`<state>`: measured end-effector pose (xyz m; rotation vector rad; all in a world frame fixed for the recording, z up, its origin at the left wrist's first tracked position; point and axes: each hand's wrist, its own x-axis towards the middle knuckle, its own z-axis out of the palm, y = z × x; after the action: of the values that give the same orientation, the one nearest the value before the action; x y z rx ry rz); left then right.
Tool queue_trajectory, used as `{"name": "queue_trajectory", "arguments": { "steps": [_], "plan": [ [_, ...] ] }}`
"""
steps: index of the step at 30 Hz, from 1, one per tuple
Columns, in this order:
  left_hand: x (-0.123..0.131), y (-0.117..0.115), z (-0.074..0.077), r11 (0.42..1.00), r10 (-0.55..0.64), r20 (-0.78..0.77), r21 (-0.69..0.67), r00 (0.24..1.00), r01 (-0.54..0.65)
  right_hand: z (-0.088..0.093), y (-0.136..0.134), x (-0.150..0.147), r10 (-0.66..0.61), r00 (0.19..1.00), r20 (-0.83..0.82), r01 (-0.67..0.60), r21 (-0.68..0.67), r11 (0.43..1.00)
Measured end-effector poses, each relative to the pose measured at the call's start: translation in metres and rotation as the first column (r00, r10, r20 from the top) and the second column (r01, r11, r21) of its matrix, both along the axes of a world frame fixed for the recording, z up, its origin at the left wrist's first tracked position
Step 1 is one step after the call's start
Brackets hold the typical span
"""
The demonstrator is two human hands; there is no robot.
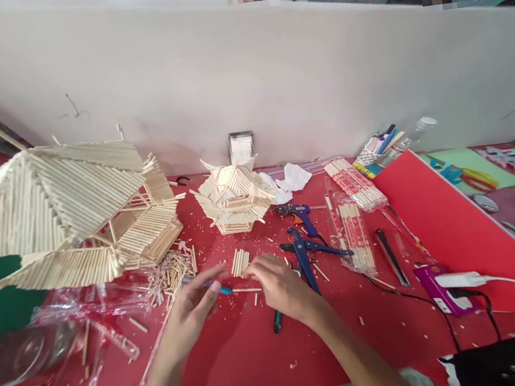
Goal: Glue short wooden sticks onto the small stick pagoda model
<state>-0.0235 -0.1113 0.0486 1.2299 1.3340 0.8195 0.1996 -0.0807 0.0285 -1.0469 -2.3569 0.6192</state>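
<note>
My left hand (188,306) has its fingers stretched out and thumb apart, over the red table. Behind its thumb and fingers shows a blue pen-like tool (225,289); I cannot tell whether the hand touches it. A thin wooden stick (247,290) lies in line with its tip. My right hand (281,285) is bent with its fingertips drawn together beside a row of short cut sticks (239,263); anything between them is hidden. Beyond stands a small stick-built pavilion (234,199), and at left a larger stick-built pavilion (73,198).
Right of my hands lie a blue cutter (301,254), a glue gun (304,218), packs of sticks (356,234) and a box knife (390,256). Stick offcuts (173,270) are heaped at left. A purple power block (444,292) trails cables. A pale partition (242,75) rises behind.
</note>
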Motion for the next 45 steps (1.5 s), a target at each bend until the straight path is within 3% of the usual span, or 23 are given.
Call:
{"name": "queue_trajectory", "arguments": {
  "steps": [6,12,14,18,24,36,39,41,45],
  "plan": [
    [-0.007,0.002,0.0,0.958,-0.021,-0.097,0.282,0.995,0.048,0.005,0.017,0.03,-0.161,0.98,-0.117,0.146,-0.127,0.981],
    [-0.004,0.004,-0.006,0.902,-0.091,-0.08,0.415,0.993,0.116,0.013,0.027,0.047,-0.351,0.926,-0.139,0.323,-0.187,0.928],
    [-0.003,0.006,-0.006,0.869,-0.121,-0.087,0.472,0.989,0.148,0.018,0.024,0.045,-0.341,0.932,-0.122,0.299,-0.269,0.915],
    [0.001,0.009,-0.005,0.774,-0.213,-0.102,0.589,0.972,0.232,0.033,0.014,0.028,-0.183,0.953,-0.24,0.101,-0.318,0.943],
    [0.008,0.009,-0.007,0.705,-0.29,-0.099,0.65,0.952,0.282,0.047,0.004,0.003,-0.051,0.892,-0.45,-0.051,-0.212,0.976],
    [0.009,0.006,-0.013,0.678,-0.344,-0.13,0.651,0.93,0.342,0.049,0.003,0.003,-0.019,0.844,-0.535,-0.069,-0.145,0.987],
    [0.008,0.006,-0.013,0.679,-0.335,-0.157,0.643,0.929,0.353,0.046,0.004,0.006,0.023,0.875,-0.484,-0.056,-0.054,0.997],
    [0.008,0.007,-0.012,0.683,-0.316,-0.209,0.627,0.925,0.375,0.044,0.005,0.01,0.081,0.922,-0.38,-0.051,0.089,0.995],
    [0.009,0.009,-0.011,0.688,-0.29,-0.373,0.559,0.881,0.463,0.04,0.007,0.016,0.113,0.989,-0.091,-0.073,0.363,0.929]
  ]
}}
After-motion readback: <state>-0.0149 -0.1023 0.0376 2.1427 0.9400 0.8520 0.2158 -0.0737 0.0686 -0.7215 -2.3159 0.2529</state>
